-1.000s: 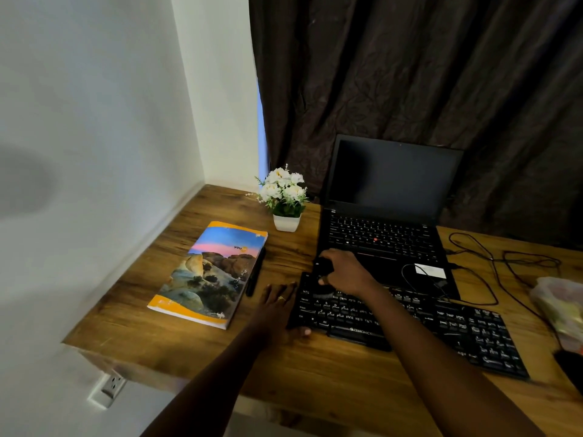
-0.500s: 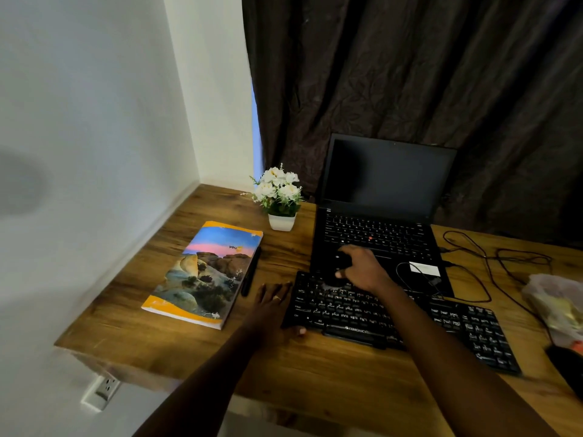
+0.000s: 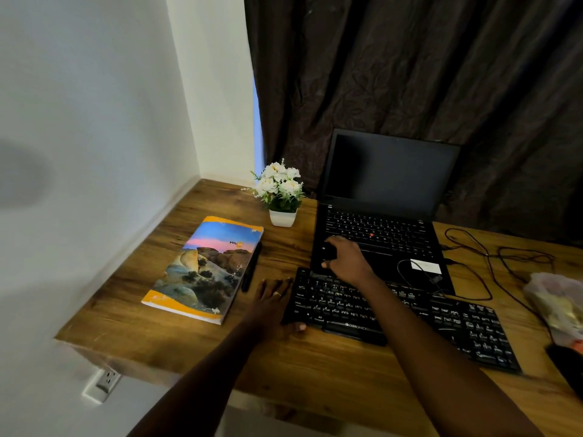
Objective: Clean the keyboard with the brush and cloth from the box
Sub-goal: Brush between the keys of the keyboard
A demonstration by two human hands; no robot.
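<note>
**Two Hands at a Desk Keyboard**

A person's right hand (image 3: 347, 261) curled round a small black object (image 3: 328, 252), too dim to identify, at the far left corner of a black keyboard (image 3: 331, 307) on a wooden desk (image 3: 299, 367). The left hand (image 3: 271, 299) lay flat beside the keyboard's left end, thumb at its front edge. An open laptop (image 3: 391, 171) stood just behind. A book (image 3: 205, 269), pen (image 3: 250, 269) and potted white flowers (image 3: 282, 197) sat to the left.

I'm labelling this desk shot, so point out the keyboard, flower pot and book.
keyboard (image 3: 473, 326): head view, keys near its right end
flower pot (image 3: 283, 217): head view, white pot's front
book (image 3: 205, 272): head view, middle of cover
</note>
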